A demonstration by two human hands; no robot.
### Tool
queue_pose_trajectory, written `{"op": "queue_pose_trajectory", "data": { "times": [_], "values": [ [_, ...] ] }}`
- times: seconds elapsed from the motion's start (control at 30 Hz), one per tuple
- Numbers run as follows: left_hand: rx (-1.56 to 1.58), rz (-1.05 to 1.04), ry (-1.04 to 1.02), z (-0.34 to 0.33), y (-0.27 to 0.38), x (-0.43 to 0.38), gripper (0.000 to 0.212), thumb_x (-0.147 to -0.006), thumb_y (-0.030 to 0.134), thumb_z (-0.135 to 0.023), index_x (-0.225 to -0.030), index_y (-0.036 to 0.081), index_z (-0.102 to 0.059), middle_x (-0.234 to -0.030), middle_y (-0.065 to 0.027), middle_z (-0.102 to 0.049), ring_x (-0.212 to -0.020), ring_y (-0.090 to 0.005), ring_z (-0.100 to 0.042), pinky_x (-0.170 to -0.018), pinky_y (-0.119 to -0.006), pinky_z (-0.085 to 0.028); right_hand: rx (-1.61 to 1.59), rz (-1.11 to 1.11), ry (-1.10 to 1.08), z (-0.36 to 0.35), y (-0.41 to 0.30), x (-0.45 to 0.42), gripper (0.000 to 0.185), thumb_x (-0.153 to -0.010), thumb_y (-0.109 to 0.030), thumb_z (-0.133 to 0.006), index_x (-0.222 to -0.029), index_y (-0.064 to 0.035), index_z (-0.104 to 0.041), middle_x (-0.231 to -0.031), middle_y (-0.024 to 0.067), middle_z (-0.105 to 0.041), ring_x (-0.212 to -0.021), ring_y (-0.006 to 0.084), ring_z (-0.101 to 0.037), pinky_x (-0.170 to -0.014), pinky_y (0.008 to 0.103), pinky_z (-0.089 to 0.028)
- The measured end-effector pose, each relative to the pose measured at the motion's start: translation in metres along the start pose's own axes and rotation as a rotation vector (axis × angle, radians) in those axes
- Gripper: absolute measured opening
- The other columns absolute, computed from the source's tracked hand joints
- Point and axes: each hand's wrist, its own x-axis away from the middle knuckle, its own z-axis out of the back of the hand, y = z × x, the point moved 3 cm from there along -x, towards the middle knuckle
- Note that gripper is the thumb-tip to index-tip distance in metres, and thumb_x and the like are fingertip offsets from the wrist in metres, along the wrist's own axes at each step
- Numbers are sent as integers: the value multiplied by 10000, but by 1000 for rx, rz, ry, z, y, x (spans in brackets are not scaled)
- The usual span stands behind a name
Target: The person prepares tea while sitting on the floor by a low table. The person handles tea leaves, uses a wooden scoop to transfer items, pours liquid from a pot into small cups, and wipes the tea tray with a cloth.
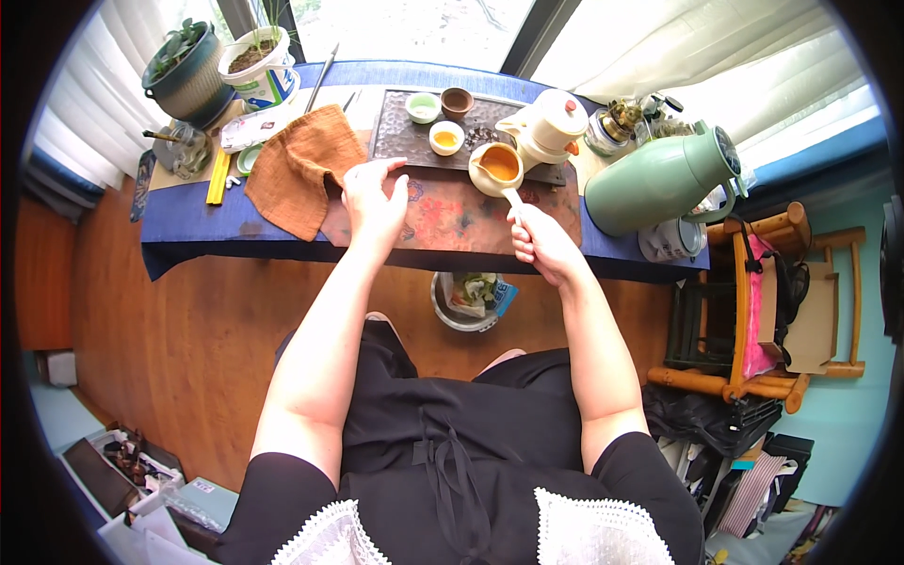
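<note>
My right hand [544, 244] grips the long handle of a cream pitcher [487, 176] with amber tea in it. The pitcher is at the front edge of a dark tea tray [402, 134]; whether it touches the tray I cannot tell. On the tray a small cream cup [447, 148] contains yellow tea, behind it a pale green cup [424, 116] and a brown cup [457, 111]. A cream teapot [547, 123] with a red-knobbed lid stands at the tray's right. My left hand [374, 194], fingers apart and holding nothing, is beside a rumpled orange-brown cloth [304, 166].
A green thermal jug [643, 183] stands right of the tray, a lidded tin [671, 240] before it. Left are a glass jar [191, 152], yellow strips [217, 180] and potted plants [258, 67]. A waste bin [441, 311] sits beneath the table edge, a wooden chair [738, 311] at right.
</note>
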Motion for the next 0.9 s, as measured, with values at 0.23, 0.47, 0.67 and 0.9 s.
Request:
{"op": "queue_pose_trajectory", "data": {
  "times": [0.23,0.47,0.67,0.9],
  "values": [
    [221,180,-59,-12,-17,0,418,-844,76,-712,-1254,90,-631,-1208,-76,-623,-1038,-197,-591,-929,-340,-482,8,0,38,4,5,27,219,-1048,-293,-459,-1016,-82,-508,-699,-49,-393,-534,42,-328,-475,204,-290],
    [201,285,36,-20,-20,3,385,-825,121,-758,-1180,80,-615,-1155,-120,-540,-929,-202,-554,-894,-342,-492,61,-21,42,25,11,56,201,-1058,-275,-444,-1013,-90,-508,-697,-50,-399,-546,44,-337,-487,201,-305],
    [183,232,-19,-23,-11,16,325,-816,101,-765,-1108,69,-627,-1105,-103,-540,-881,-176,-560,-843,-325,-502,173,-45,-14,45,23,82,187,-1064,-251,-451,-997,-92,-523,-696,-42,-435,-570,51,-382,-505,205,-347],
    [226,217,-174,-21,-5,26,193,-890,112,-709,-1065,59,-649,-972,-31,-574,-769,-87,-517,-743,-251,-487,286,-91,-91,66,45,111,191,-1059,-231,-454,-996,-85,-560,-714,-39,-473,-583,55,-423,-527,204,-378]
  ]
}}
